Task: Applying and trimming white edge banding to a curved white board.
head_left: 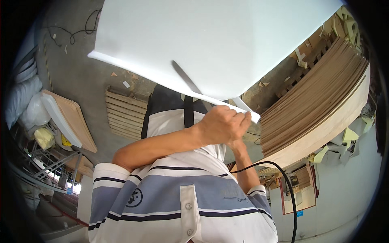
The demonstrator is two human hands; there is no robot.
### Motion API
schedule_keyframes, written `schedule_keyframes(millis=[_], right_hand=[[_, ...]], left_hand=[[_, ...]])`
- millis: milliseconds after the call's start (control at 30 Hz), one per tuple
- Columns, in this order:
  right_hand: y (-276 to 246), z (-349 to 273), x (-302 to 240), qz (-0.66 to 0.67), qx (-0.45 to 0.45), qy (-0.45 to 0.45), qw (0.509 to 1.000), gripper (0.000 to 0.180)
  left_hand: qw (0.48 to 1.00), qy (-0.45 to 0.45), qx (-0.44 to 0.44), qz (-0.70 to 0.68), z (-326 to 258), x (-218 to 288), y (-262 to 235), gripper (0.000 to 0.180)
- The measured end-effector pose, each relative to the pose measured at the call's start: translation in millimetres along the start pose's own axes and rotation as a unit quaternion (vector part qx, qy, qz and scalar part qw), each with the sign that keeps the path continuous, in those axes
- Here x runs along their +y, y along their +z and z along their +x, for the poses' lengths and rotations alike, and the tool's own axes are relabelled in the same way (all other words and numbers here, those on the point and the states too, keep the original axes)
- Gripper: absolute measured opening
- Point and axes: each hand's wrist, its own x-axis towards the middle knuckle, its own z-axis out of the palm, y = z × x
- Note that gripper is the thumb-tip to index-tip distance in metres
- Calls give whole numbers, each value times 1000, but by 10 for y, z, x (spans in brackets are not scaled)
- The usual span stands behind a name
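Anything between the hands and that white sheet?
Nothing visible. The left hand is already closed on the near corner of the white sheet, with no gap. The right hand is hidden behind the left, so its contact can't be confirmed.

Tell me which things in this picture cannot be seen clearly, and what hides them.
- Right hand: head view, not visible; the left hand gripping the white panel's corner covers it, so its grasp cannot be told.
- White panel: its top is cut off by the picture's upper edge.
- Floor under the panel: hidden by the panel.
- Stack of curved wooden boards: its far end bends into the dark rim.
- Black cable: its lower end leaves the bottom edge.
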Motion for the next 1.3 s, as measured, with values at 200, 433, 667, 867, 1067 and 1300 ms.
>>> schedule_keyframes(millis=[200,433,667,867,1067,1300], right_hand=[[105,215,-222,27,7,88,996,13],[-291,265,-588,60,-55,220,972,13],[140,679,-486,85,-82,108,987,17],[-56,547,-220,88,-22,166,982,28],[-376,535,-305,22,-74,73,994,26],[-487,460,-150,93,-97,97,986,20]], left_hand=[[996,83,9,-39,268,375,240,16],[990,126,-27,-53,463,669,340,29],[971,227,-19,-75,649,1092,621,9],[990,94,-92,-44,511,591,257,58],[978,-75,-171,89,43,38,3,53],[981,-77,-163,73,-63,51,82,36]])
